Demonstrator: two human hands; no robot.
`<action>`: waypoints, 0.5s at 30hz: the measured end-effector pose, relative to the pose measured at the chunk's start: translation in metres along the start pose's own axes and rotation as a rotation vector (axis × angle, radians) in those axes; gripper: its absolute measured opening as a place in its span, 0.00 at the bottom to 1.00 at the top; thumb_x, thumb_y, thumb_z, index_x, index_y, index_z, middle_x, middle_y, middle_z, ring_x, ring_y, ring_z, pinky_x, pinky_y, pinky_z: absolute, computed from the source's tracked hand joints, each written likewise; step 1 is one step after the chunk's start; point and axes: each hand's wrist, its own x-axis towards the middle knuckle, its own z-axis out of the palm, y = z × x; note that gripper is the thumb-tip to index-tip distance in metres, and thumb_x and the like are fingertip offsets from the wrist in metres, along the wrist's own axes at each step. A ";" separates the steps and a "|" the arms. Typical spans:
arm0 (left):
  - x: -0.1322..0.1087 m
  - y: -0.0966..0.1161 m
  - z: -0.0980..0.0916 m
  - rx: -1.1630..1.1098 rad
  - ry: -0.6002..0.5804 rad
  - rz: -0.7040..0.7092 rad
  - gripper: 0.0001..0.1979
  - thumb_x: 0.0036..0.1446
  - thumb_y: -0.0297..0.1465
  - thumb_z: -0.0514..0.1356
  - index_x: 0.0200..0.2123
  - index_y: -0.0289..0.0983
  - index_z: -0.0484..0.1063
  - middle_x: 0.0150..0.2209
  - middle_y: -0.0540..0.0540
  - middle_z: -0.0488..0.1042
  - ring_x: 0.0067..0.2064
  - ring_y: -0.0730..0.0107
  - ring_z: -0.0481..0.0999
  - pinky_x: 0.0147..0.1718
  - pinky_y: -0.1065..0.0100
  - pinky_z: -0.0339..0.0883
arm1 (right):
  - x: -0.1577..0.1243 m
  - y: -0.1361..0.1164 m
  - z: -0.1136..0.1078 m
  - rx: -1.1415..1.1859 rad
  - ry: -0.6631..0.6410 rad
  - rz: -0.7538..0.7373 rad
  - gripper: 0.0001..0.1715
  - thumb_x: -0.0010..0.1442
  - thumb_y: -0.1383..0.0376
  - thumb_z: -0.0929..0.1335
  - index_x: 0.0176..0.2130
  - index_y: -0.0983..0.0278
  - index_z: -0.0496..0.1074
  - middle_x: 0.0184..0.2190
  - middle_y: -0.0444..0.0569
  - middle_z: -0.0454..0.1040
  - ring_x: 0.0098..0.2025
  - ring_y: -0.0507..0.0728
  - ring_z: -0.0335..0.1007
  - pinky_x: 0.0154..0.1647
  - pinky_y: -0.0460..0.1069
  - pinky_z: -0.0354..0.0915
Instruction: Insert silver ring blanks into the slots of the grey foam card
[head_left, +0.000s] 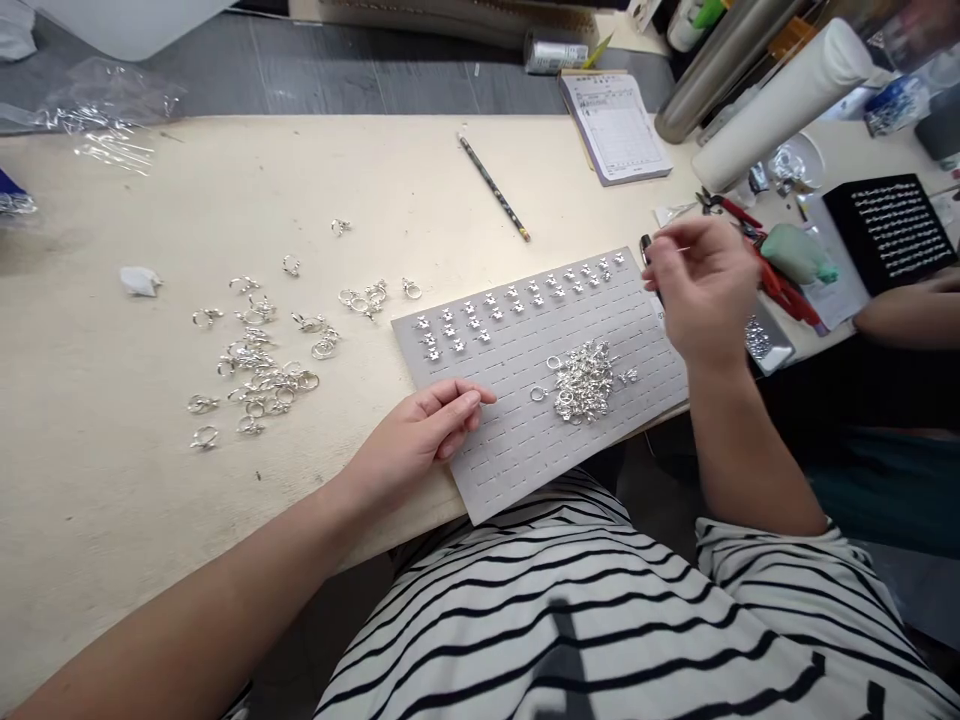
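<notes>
A grey slotted foam tray (517, 440) lies on the table's front edge. Silver rings stand in its top rows (517, 300), and a loose heap of silver rings (581, 382) lies on its middle. My left hand (420, 435) rests with fingers flat on the tray's left edge. My right hand (705, 290) is raised above the tray's right end. Its fingers are curled together around a small dark-tipped thing (646, 250) that I cannot make out.
More loose silver rings (259, 365) are scattered on the table to the left. A pencil (495, 188), a notepad (616, 128), a white roll (784, 100), red pliers (757, 250) and a black ring tray (892, 228) lie behind and right. Another person's arm (911, 312) shows at right.
</notes>
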 end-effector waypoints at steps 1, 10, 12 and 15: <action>0.000 0.000 0.000 -0.005 0.000 0.000 0.17 0.65 0.47 0.63 0.45 0.40 0.77 0.33 0.52 0.67 0.25 0.81 0.56 0.24 0.72 0.46 | 0.001 0.002 0.003 -0.002 0.006 0.027 0.16 0.71 0.51 0.64 0.48 0.58 0.73 0.43 0.51 0.77 0.42 0.57 0.77 0.44 0.56 0.75; -0.001 0.001 -0.001 -0.036 0.003 -0.015 0.14 0.66 0.44 0.63 0.45 0.41 0.78 0.32 0.53 0.66 0.24 0.84 0.56 0.24 0.72 0.44 | 0.014 0.028 0.030 -0.125 -0.095 0.140 0.05 0.61 0.61 0.71 0.38 0.59 0.74 0.36 0.49 0.78 0.39 0.58 0.75 0.48 0.59 0.73; -0.001 0.002 -0.001 -0.040 0.005 -0.018 0.14 0.67 0.44 0.63 0.45 0.40 0.78 0.32 0.53 0.67 0.24 0.84 0.56 0.24 0.72 0.44 | 0.014 0.032 0.031 -0.117 -0.081 0.129 0.04 0.63 0.62 0.69 0.38 0.59 0.73 0.37 0.50 0.78 0.40 0.58 0.75 0.48 0.58 0.73; 0.001 0.002 -0.001 -0.048 0.000 -0.018 0.14 0.67 0.44 0.63 0.45 0.40 0.78 0.32 0.53 0.67 0.24 0.84 0.56 0.24 0.72 0.44 | 0.013 0.040 0.028 -0.002 -0.065 0.146 0.04 0.64 0.63 0.67 0.41 0.59 0.71 0.36 0.49 0.78 0.39 0.57 0.76 0.46 0.57 0.74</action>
